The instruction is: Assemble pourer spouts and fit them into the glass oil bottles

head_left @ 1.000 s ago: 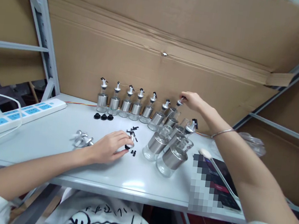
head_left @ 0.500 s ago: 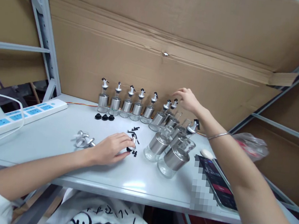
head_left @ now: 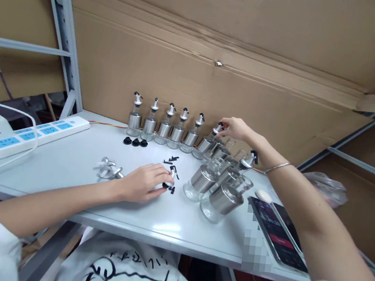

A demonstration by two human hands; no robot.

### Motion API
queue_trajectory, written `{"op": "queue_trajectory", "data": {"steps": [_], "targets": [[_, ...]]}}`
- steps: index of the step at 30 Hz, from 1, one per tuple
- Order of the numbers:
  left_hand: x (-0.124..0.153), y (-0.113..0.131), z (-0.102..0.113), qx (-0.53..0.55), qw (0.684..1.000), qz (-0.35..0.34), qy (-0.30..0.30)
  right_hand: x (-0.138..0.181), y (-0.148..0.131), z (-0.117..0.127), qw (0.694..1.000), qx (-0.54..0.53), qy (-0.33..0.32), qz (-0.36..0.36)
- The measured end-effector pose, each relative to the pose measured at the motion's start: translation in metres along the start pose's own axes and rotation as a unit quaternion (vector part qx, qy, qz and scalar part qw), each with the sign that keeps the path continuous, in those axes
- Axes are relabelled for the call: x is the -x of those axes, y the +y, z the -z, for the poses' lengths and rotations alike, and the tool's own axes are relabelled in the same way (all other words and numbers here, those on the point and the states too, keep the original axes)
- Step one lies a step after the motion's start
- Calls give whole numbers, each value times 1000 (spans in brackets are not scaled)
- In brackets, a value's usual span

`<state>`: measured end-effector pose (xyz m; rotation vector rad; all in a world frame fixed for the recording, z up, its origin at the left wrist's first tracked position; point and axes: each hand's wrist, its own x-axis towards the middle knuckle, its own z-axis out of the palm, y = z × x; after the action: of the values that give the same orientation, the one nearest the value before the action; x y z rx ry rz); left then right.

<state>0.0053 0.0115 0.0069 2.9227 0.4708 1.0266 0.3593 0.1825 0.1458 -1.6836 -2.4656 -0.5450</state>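
Note:
My left hand (head_left: pixel 147 182) rests on the table, fingers pinched around a silver and black pourer spout (head_left: pixel 170 180). Small black levers (head_left: pixel 171 160) and tiny black plugs lie near its fingertips. At the back, my right hand (head_left: pixel 236 130) closes its fingers on the pourer spout of a glass bottle, mostly hidden behind the hand. Just left of it stands a bottle with a steel sleeve (head_left: pixel 203 145) and a fitted spout. Closer to me are glass bottles (head_left: pixel 224 201) without spouts; one bottle among them carries a spout (head_left: pixel 249 161).
Several spouted bottles (head_left: pixel 163 129) line the cardboard wall. Black stoppers (head_left: pixel 135 142) lie before them, and loose silver spout parts (head_left: pixel 108 169) lie left of my left hand. A power strip (head_left: pixel 39 136) sits at the left, a phone (head_left: pixel 275 231) at the right.
My right hand has come down from above the back bottles, and its fingers have closed on a spout. My left hand keeps its pinch on the pourer spout. The view has shifted slightly.

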Motion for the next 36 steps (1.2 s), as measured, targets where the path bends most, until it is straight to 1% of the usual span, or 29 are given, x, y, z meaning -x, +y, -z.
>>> {"op": "queue_trajectory", "data": {"steps": [4,6,9,11,12,13,15,17,19,22,24,27,30,31,33,36], "targets": [[0,0,1,0,1000,4,-4,-1,0,-13,999,11,31,-9],[0,1,1,-3,1000,6,-6,4,-3,-17,998,17,62,-12],[0,2,1,-5,1000,8,-4,15,-6,-13,991,11,131,-23],[0,2,1,-5,1000,5,0,27,-6,-4,986,-2,157,-59],[0,2,1,-5,1000,3,1,34,-5,1,985,-13,149,-82],[0,3,1,-6,1000,1,2,42,-5,7,986,-30,124,-108],[0,3,1,-6,1000,0,-1,60,-4,17,986,-77,33,-143],[0,3,0,-6,1000,2,-5,80,-5,23,981,-130,-55,-137],[0,3,0,-5,1000,3,-6,97,-7,22,971,-187,-85,-119],[0,3,0,-3,1000,3,-5,112,-8,8,945,-286,-92,-131],[-1,3,0,-3,1000,2,-4,113,-7,-8,930,-339,-69,-125],[-2,3,1,-7,1000,2,-6,110,-5,-30,910,-398,13,-116],[-2,3,2,-15,1000,7,-13,109,-6,-41,893,-434,60,-101],[-2,4,2,-17,1000,8,-14,110,-7,-41,893,-435,69,-94],[-2,4,2,-19,1000,9,-17,113,-9,-38,902,-417,79,-76],[-2,5,2,-20,1000,10,-19,118,-12,-31,933,-343,89,-67]]}}
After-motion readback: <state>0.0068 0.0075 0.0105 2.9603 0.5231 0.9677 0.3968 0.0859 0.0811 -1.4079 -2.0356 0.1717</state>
